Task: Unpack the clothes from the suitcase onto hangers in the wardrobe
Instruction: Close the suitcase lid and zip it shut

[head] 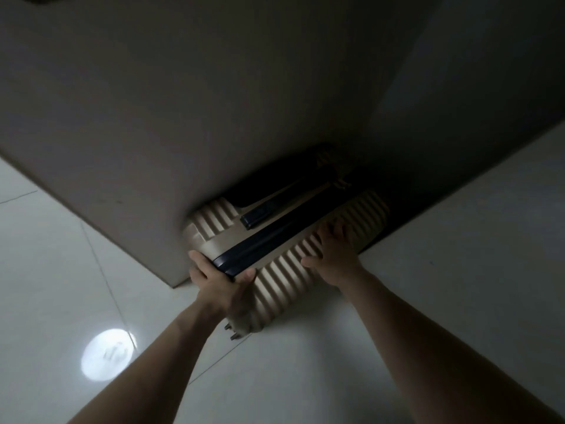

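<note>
A ribbed beige suitcase [284,240] lies in the middle of the scene, closed, with its far half pushed into the dark gap under a large pale slab [171,111] that fills the upper left (a bed or a cabinet, the dim light does not let me tell which). Its near end sticks out over the glossy white tiled floor [458,240]. A dark band [275,237] runs the length of the case, and a dark handle [266,211] lies along the side just beyond that band. Two small wheels [234,332] show at the near corner, close to the floor.

The left hand [223,286] grips the near left end of the case, thumb on one side of the dark band's end and fingers curled around the corner. The right hand [333,255] rests flat on the ribbed shell to the right of the band, fingers straight and spread apart, thumb held out to the left. Both forearms are bare and reach in from the near edge.

On the floor at near left sits a bright round reflection of a lamp [107,353]. Thin tile joints cross the floor at left.
</note>
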The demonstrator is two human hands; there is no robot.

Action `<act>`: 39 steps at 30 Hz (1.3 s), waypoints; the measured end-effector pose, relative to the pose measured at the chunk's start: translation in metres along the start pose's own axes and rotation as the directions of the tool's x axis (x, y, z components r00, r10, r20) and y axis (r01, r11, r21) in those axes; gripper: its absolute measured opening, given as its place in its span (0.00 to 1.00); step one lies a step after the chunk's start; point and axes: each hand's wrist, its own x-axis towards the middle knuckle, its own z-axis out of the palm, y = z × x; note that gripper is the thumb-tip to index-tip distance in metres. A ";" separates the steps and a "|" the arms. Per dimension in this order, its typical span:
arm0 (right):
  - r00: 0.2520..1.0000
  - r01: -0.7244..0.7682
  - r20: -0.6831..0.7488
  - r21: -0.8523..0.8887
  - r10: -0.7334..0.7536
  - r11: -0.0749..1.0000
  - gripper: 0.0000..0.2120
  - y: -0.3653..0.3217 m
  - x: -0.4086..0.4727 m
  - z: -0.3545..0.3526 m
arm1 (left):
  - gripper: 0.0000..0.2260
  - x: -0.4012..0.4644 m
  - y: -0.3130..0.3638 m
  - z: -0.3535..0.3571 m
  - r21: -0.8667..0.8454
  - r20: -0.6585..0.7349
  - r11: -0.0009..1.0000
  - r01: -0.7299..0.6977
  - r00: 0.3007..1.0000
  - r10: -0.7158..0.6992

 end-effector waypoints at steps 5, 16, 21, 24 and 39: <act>1.000 0.004 -0.012 -0.002 -0.004 1.000 0.44 0.027 0.025 -0.020 | 0.45 0.010 0.026 0.036 0.007 -0.013 1.000 0.017 1.000 -0.017; 0.997 0.011 -0.073 -0.016 -0.012 1.000 0.43 0.051 0.056 -0.034 | 0.46 0.038 0.049 0.071 0.028 -0.045 0.996 0.083 0.996 -0.082; 0.996 0.010 -0.090 -0.005 -0.010 1.000 0.42 0.052 0.053 -0.036 | 0.46 0.037 0.051 0.069 0.014 -0.028 0.995 0.101 0.995 -0.100; 0.973 0.072 -0.220 0.024 -0.065 0.997 0.38 0.040 0.032 -0.014 | 0.46 0.037 0.052 0.068 0.034 -0.012 0.994 0.105 0.994 -0.105; 0.988 0.105 -0.121 0.056 -0.098 0.993 0.45 0.011 -0.018 0.025 | 0.36 0.008 0.027 0.039 0.140 0.130 0.959 -0.247 0.965 0.230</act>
